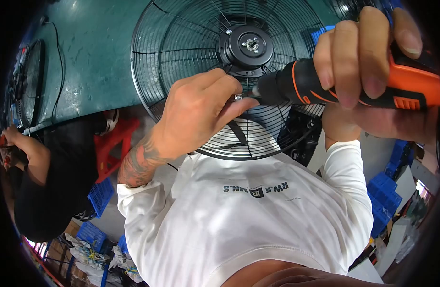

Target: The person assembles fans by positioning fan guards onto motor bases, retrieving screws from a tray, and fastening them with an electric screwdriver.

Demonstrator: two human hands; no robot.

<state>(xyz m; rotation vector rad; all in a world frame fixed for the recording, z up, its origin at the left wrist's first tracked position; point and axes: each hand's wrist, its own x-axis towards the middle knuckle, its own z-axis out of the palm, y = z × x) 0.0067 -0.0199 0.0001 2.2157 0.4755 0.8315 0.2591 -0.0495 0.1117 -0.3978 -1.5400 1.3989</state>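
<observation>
My right hand [351,55] is wrapped round an orange and black cordless drill [413,79]. The drill's black nose points left, toward my left hand [196,107]. That hand is closed in a pinch, and a small shiny screw [238,97] shows between thumb and forefinger, right by the drill's tip. Both are over a round black wire fan guard [170,52], which lies on the green table and reaches past its near edge. A black fan motor [250,46] with a shaft at its centre sits in the middle of the guard, just beyond my fingers.
The green table [91,62] has a black cable [61,71] lying on it. Another fan guard [31,81] stands at far left, by a person in black [52,177]. A red stool [114,143] and blue crates [385,201] stand below table level.
</observation>
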